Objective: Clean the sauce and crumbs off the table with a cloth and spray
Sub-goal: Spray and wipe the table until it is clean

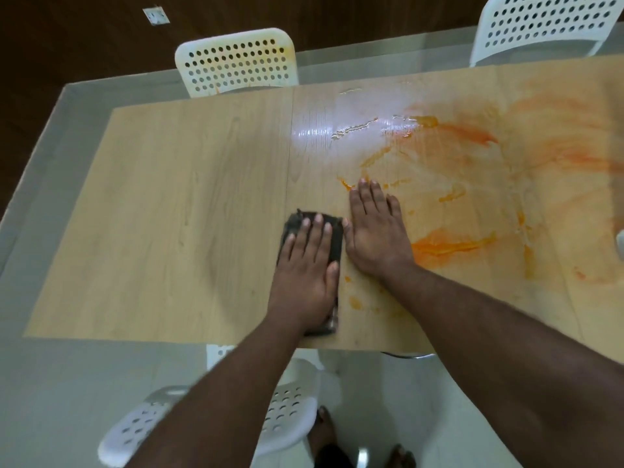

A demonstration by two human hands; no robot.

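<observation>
My left hand [305,268] lies flat, fingers spread, pressing a dark cloth [332,244] onto the light wooden table [169,214] near its front edge. Just to the right of it, my right hand [376,231] rests flat on the bare wood with its fingers apart, thumb touching the cloth's edge. Orange sauce [449,246] is smeared across the right half of the table, with small blobs [354,302] beside my left wrist. A wet shiny patch [354,126] glistens at the far middle. No spray bottle is in sight.
A white perforated chair [236,62], stained orange, stands at the far side, and another [547,25] at the far right. A third white chair [287,410] sits under the near edge. A pale object [620,243] pokes in at the right border.
</observation>
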